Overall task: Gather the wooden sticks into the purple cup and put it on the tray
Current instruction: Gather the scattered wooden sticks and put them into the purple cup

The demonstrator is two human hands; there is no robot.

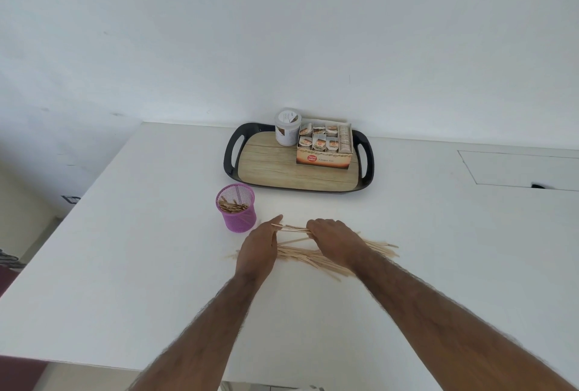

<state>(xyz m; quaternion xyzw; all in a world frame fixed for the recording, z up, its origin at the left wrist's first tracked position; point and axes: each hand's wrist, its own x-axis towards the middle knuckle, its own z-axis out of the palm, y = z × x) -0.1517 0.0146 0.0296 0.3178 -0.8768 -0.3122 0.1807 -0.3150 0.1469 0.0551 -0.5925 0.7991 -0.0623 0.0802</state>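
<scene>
The right hand curls round sticks, hiding their middles. The left hand, fingers straight, touches their ends. The cup's mesh blurs its contents, near the tray.

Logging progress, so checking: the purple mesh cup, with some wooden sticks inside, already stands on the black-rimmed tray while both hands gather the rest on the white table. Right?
No: the head view shows the purple mesh cup standing on the white table, in front of the black-rimmed wooden tray, not on it. The rest holds: left hand and right hand gather the loose wooden sticks.
</scene>
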